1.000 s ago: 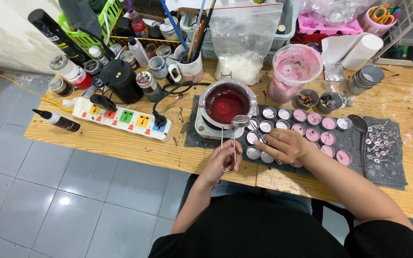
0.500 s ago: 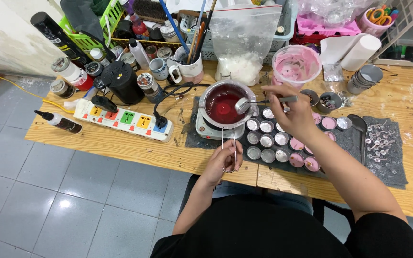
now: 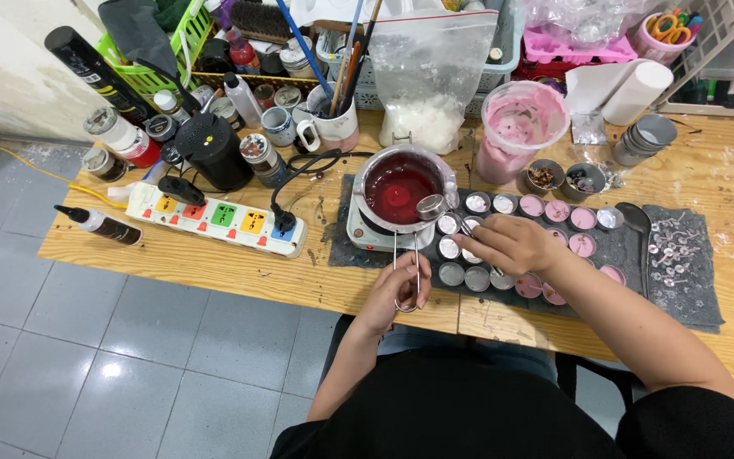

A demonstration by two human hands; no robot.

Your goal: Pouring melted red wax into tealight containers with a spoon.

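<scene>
Small round-bowled metal ladle [image 3: 431,206] sits in my right hand [image 3: 510,245], fingers closed round its handle; its bowl sticks out beyond my fingertips, up and to the left, touching the rim of the steel melting pot of red wax [image 3: 401,185]. Its long axis slants from bowl down-right into my palm. My left hand [image 3: 399,293], nearer my body, pinches the pot's wire handle [image 3: 407,263], which runs straight toward me.

A clear bag [image 3: 435,72] of white flakes stands at the desk's back edge. A black labelled tube [image 3: 95,66] leans at the back left corner.
</scene>
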